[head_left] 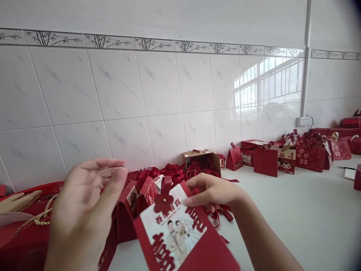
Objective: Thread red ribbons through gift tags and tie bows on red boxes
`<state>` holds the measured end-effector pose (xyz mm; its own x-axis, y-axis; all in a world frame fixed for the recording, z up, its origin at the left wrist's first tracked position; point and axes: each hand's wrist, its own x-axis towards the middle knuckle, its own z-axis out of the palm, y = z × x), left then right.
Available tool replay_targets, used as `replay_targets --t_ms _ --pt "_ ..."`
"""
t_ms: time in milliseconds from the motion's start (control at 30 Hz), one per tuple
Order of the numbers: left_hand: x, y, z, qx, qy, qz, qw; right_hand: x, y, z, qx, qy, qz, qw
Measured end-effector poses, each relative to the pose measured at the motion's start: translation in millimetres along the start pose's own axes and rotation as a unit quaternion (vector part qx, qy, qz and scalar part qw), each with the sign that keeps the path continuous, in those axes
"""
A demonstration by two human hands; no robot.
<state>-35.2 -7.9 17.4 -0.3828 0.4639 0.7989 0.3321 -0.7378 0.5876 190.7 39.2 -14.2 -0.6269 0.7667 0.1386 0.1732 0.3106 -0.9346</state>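
My right hand [213, 190] grips the upper right edge of a red wedding favor box [183, 229], thumb on its front. The box is tilted, and its lower end runs out of view. Its white panel carries a drawn bridal couple and red characters, with a red flower-shaped clasp and ribbon loop on top. My left hand [87, 207] is raised to the left, apart from the box. Its fingers are bent, their tips close to the thumb; anything between them is too small to make out. Behind the hands stand red favor boxes [126, 226].
A heap of dark red ribbons [172, 171] lies by an open cardboard box [217, 163] against the tiled wall. At left is a red bag with gold cord [42, 218], another person's hand [22, 199] beside it. Finished-looking red boxes [310, 154] line the white table [296, 210] at right.
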Motion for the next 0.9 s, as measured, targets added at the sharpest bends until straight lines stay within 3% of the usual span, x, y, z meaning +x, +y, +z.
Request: replay_targets --t_ms 33,100,167,200,267,300,367,667,900 --pt "2 0 -1.5 -0.02 0.019 -0.002 1.0 1 4 -8 -0.022 0.061 0.017 0.998" --pt "6 0 -5.4 -0.045 0.034 -0.006 0.998 -2 11 -25 -0.054 0.263 0.023 0.963" --pt "11 -1 -9.0 -0.04 0.037 0.005 0.999 -9 16 -43 -0.051 0.479 -0.012 0.876" --pt "12 -2 -10.1 -0.036 0.04 0.009 0.999 -13 19 -51 -0.039 0.555 -0.038 0.83" --pt "14 -4 -10.4 -0.034 0.044 0.016 0.998 -19 23 -64 -0.007 0.647 -0.08 0.758" --pt "14 -5 -9.7 -0.035 0.041 0.013 0.998 -21 24 -68 0.006 0.67 -0.091 0.737" --pt "12 -6 -7.3 -0.04 0.035 0.005 0.999 -18 27 -70 0.018 0.661 -0.088 0.745" --pt "7 -5 -5.0 -0.027 -0.005 0.004 1.0 23 36 -45 -0.033 0.504 -0.085 0.859" --pt "8 -2 -8.7 -0.031 -0.008 0.025 0.999 28 44 -42 -0.108 0.49 -0.019 0.865"
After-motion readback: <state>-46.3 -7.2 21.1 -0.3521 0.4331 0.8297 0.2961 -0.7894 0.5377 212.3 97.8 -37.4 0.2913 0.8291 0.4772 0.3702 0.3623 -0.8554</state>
